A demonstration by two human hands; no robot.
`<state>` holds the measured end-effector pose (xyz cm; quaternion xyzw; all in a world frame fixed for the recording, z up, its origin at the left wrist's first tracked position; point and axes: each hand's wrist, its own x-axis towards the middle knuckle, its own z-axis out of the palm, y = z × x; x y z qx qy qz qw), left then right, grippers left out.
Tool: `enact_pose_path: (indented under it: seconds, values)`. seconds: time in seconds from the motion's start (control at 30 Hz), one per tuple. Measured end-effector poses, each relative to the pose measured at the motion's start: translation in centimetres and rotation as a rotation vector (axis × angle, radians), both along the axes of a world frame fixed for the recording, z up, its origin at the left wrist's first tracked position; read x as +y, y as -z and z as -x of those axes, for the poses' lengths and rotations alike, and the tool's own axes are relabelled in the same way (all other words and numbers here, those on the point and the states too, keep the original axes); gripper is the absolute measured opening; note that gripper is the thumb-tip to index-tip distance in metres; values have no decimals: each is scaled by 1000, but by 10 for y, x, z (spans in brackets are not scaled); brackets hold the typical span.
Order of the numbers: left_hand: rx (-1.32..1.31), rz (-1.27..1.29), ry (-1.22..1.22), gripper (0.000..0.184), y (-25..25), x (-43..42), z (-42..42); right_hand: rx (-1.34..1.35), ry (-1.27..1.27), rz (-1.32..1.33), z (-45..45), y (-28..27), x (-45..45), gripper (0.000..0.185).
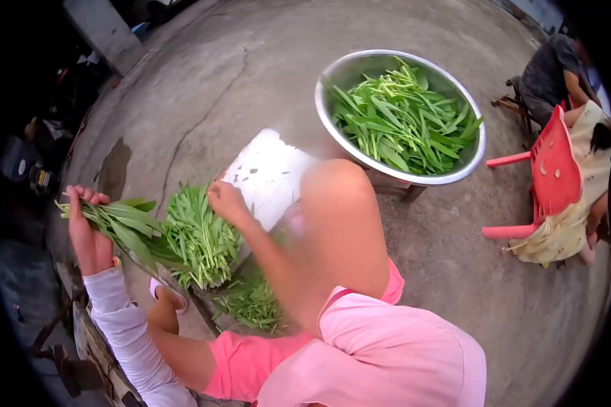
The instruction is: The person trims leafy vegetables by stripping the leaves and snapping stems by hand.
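Observation:
My left hand (90, 227), below which a white sleeve covers the arm, is wrapped round a bunch of water spinach-like leafy greens (132, 227). The leaves hang to the right, over a larger heap of the same greens (200, 237). Just above that heap's right side is my right hand (228, 202), fingers curled together at the edge of a white board (268, 169). Whatever it may pinch is too small to make out. Loose leaves and trimmings (251, 302) lie on the ground below the heap.
A wide metal basin (482, 146) full of greens stands on a low wooden stool (412, 193). To the right is a red plastic chair (557, 166) with a pale cloth (557, 234) over it. Another person (553, 74) sits beyond. Dark clutter lines the left side.

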<state>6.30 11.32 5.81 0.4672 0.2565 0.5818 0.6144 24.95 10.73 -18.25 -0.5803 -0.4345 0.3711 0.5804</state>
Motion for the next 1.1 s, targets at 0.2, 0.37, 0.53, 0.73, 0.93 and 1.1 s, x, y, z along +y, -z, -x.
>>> enact_pose_path:
  seconds: [0.2, 0.37, 0.53, 0.73, 0.93, 1.1]
  values:
    - [34, -952, -313, 22, -78, -10, -252, 152, -28, 60, 17, 25, 0, 16]
    - [535, -1431, 72, 36, 2, -68, -402, 266, -104, -8, 28, 10, -8, 15]
    - [940, -1117, 797, 33, 40, -86, -393, 260, -132, -84, 35, 12, -13, 15]
    - [926, -751, 477, 24, 14, -45, -286, 108, -228, -42, 31, -3, -21, 16]
    - [904, -250, 794, 58, 55, -64, -214, -122, -426, 153, 82, -6, -45, 15]
    - [171, 434, 1097, 62, 139, -34, -231, -157, -492, 214, 124, 22, -72, 12]
